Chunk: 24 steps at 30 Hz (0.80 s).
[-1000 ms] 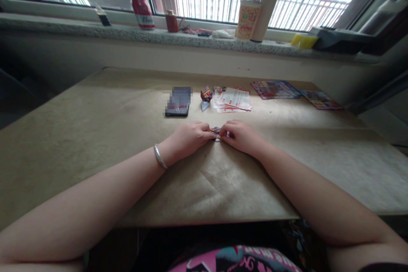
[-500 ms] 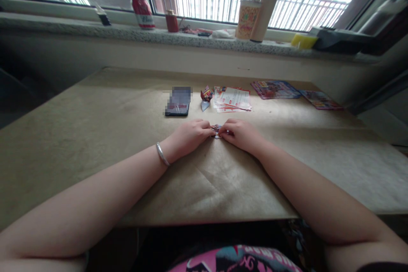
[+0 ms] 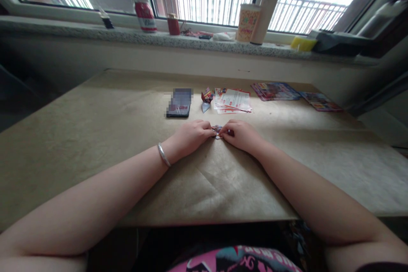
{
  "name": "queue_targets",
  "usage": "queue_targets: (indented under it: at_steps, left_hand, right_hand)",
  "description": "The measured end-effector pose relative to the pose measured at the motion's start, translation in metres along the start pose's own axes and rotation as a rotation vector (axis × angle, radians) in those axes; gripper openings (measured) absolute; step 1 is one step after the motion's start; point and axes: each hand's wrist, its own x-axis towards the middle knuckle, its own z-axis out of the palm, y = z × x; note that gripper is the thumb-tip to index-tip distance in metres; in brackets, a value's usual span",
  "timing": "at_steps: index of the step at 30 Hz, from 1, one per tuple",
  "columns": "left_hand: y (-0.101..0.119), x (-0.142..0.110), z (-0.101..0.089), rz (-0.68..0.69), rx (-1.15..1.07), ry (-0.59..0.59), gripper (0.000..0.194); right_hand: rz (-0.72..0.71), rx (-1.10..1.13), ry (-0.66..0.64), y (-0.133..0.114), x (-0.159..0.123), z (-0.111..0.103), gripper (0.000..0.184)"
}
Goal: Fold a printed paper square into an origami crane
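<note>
My left hand (image 3: 190,135) and my right hand (image 3: 241,134) meet at the middle of the brown paper-covered table (image 3: 95,136). Both pinch a small folded piece of colourful paper (image 3: 217,131) between their fingertips, pressed down on the table. Most of the paper is hidden under the fingers. A silver bangle (image 3: 163,155) circles my left wrist.
Beyond the hands lie a dark phone (image 3: 179,103), a small folded paper shape (image 3: 206,97), a stack of printed leaflets (image 3: 232,100) and two colourful sheets (image 3: 276,91) at the right. The windowsill holds a red can (image 3: 145,16), a paper cup (image 3: 247,23) and a yellow sponge (image 3: 302,43).
The hands have stayed pinched on the folded paper, edging slightly away from me. The view has tilted a little.
</note>
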Motion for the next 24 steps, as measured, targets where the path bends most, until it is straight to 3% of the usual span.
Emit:
queue_targets:
  at_steps: [10, 18, 24]
  left_hand:
    - [0.003, 0.0, -0.002, -0.036, -0.038, 0.005, 0.022]
    - [0.002, 0.001, -0.001, -0.033, -0.028, 0.008, 0.021]
    - [0.0, -0.002, -0.004, 0.071, 0.025, 0.029, 0.024]
  right_hand:
    - [-0.163, -0.22, 0.015, -0.006, -0.007, -0.002, 0.024]
    - [-0.134, -0.256, -0.026, -0.008, -0.007, -0.004, 0.025]
    - [-0.105, -0.308, -0.055, -0.012, -0.006, -0.008, 0.024]
